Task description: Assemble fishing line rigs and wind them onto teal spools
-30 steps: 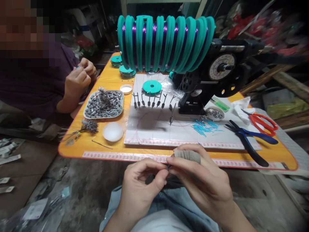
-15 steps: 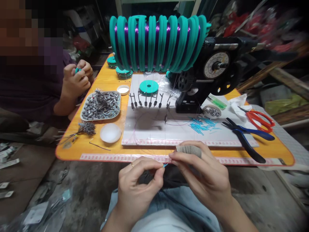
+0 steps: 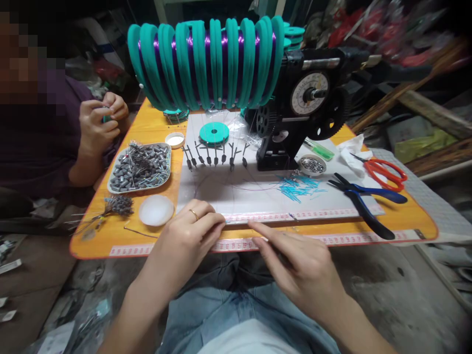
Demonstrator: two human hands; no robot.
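My left hand, a ring on one finger, rests knuckles up on the orange table. Its curled fingertips press together at the front edge of the white board; what they pinch is too small to make out. My right hand lies beside it with fingers stretched out toward the left, index tip over the measuring strip, holding nothing I can see. Thin purple lines run across the board from a row of small black weights.
Teal spools of purple line sit on a black winding machine. A tray of grey weights, white lid, blue tubes, blue pliers, red scissors lie around. Another person's hands work at the left.
Both hands rose from my lap to the table's front edge. The pinch between them has parted; my right hand's fingers have stretched out. The view shifted right.
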